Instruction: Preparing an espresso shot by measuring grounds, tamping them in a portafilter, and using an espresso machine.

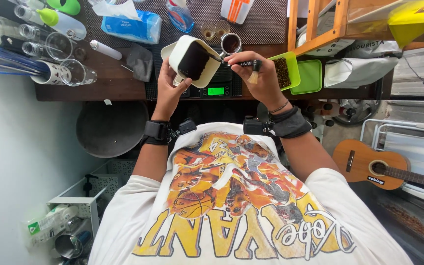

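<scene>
I see my left hand (169, 88) curled around the lower side of a cream, square-mouthed container (193, 60), fingers closed on its wall, holding it above the near edge of the tabletop (109, 83). The container is tipped so its mouth faces up toward my camera; its inside is dark, and I cannot tell whether that is residue or shadow. Beneath it, a scale with a green display (216, 91) is mostly hidden. My right hand (258, 78) is closed on a small brush (239, 64), pinched between thumb and fingers. The brush lies roughly level, its long axis running left to right, the dark tip reaching into the container's mouth and the pale tuft hanging by my knuckles. Just right of that hand, a green tray of coffee beans (284, 71) is partly covered by my fingers.
</scene>
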